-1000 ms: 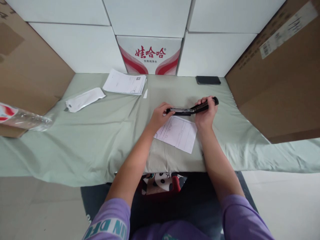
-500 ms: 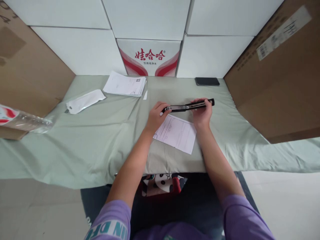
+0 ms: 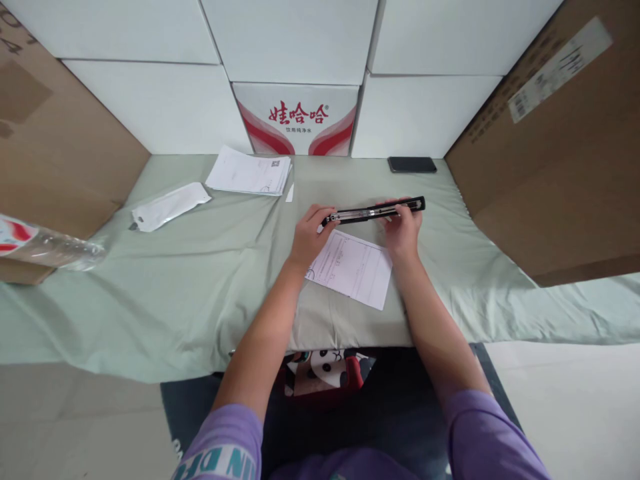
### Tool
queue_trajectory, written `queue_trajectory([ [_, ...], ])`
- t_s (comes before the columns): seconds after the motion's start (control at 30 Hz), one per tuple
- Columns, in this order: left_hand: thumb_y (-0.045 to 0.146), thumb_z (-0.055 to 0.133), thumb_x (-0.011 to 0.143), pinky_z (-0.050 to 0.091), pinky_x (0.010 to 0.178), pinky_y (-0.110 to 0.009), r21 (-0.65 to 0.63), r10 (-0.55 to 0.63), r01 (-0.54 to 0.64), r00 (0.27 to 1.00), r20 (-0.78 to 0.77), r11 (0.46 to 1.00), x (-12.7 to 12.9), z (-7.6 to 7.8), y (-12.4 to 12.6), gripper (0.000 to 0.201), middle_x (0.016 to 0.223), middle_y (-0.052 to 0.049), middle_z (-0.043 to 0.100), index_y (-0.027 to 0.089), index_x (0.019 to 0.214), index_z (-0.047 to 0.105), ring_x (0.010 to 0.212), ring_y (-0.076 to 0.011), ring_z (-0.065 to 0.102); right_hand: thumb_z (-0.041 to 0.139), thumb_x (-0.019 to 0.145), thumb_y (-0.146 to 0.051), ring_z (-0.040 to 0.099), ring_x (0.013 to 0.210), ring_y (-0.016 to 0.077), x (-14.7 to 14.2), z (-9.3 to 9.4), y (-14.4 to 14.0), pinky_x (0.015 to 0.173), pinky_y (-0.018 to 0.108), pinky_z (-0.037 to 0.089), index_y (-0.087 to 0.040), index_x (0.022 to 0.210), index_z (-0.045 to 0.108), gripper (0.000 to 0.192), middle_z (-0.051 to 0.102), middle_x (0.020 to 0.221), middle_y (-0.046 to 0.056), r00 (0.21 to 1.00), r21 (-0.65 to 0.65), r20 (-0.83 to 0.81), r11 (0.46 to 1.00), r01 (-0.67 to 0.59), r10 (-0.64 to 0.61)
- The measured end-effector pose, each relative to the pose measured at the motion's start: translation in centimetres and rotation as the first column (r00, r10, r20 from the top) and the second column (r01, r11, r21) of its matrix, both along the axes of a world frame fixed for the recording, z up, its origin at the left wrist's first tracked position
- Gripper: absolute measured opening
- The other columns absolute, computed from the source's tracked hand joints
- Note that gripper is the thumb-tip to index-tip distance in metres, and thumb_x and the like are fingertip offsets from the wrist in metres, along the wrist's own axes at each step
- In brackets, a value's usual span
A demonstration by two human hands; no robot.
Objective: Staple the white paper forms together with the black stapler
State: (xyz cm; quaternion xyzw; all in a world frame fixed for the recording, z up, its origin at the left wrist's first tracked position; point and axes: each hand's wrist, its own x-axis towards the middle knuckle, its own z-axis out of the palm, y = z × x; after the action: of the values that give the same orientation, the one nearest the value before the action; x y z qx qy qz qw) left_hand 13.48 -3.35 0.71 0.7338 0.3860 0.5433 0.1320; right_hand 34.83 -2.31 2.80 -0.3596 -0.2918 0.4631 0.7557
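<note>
From the head camera, both hands hold a long, slim black bar-shaped device (image 3: 374, 212) level above the tabletop (image 3: 200, 280), which is draped in pale green cloth. The left hand (image 3: 309, 235) has its grip closed on the bar's left end; the right hand (image 3: 403, 230) has its grip closed around the right half. Just below the bar lies a white printed paper sheet (image 3: 353, 267). Farther back rest a stack of white papers (image 3: 250, 172), a white plastic pouch (image 3: 167, 205) and a black phone (image 3: 412, 164). A clear plastic bottle (image 3: 47, 245) lies at the left edge.
</note>
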Motion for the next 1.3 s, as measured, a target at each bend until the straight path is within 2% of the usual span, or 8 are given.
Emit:
queue_trajectory([
  [0.27,0.034,0.060,0.098,0.057,0.093,-0.034,-0.023,-0.005,0.005,1.000,0.000,1.000,-0.03,0.17,-0.13,0.018,0.114,-0.008,0.071,0.023,0.110,0.069,0.109,-0.0183,0.068,0.071,0.073,-0.026,0.074,0.084,0.0160,-0.02,-0.34,0.19,0.072,0.030,0.062,-0.026,0.094,0.050,0.030,0.069,0.086,-0.006,0.999,0.000,0.030,1.000,0.019,-0.019],
  [0.57,0.033,0.061,0.098,0.056,0.094,-0.033,-0.022,-0.025,0.025,1.000,-0.006,0.999,-0.07,0.01,0.03,0.019,0.115,-0.008,0.070,0.022,0.111,0.068,0.110,-0.0181,0.067,0.068,0.071,-0.024,0.074,0.081,0.0159,0.15,-0.32,0.20,0.067,0.028,0.060,-0.026,0.095,0.051,0.029,0.069,0.083,-0.007,1.000,0.026,0.018,0.999,0.022,-0.023],
  [0.9,0.031,0.060,0.098,0.056,0.095,-0.034,-0.005,-0.028,0.028,1.000,-0.011,1.000,-0.06,-0.05,0.09,0.017,0.115,-0.007,0.070,0.022,0.111,0.067,0.111,-0.0178,0.067,0.070,0.073,-0.024,0.074,0.083,0.0156,0.03,0.08,-0.12,0.070,0.029,0.060,-0.026,0.094,0.051,0.028,0.068,0.084,-0.007,0.999,0.028,0.037,1.000,0.009,-0.010],
  [1.07,0.034,0.061,0.098,0.055,0.098,-0.035,-0.033,0.015,-0.017,0.999,-0.049,0.999,-0.10,-0.02,0.01,0.018,0.117,-0.007,0.070,0.023,0.111,0.068,0.112,-0.0186,0.067,0.069,0.073,-0.024,0.073,0.084,0.0151,-0.03,0.13,-0.21,0.075,0.031,0.061,-0.027,0.094,0.051,0.028,0.068,0.086,-0.007,0.999,0.034,0.042,0.999,0.011,-0.012],
  [1.3,0.031,0.063,0.097,0.055,0.096,-0.033,-0.038,0.032,-0.034,0.998,-0.051,0.999,-0.09,-0.03,0.08,0.017,0.117,-0.006,0.071,0.024,0.110,0.069,0.110,-0.0181,0.068,0.066,0.072,-0.029,0.074,0.085,0.0192,0.20,0.36,-0.40,0.071,0.032,0.059,-0.026,0.091,0.053,0.023,0.069,0.082,-0.004,1.000,0.080,-0.002,0.996,-0.026,0.026],
])
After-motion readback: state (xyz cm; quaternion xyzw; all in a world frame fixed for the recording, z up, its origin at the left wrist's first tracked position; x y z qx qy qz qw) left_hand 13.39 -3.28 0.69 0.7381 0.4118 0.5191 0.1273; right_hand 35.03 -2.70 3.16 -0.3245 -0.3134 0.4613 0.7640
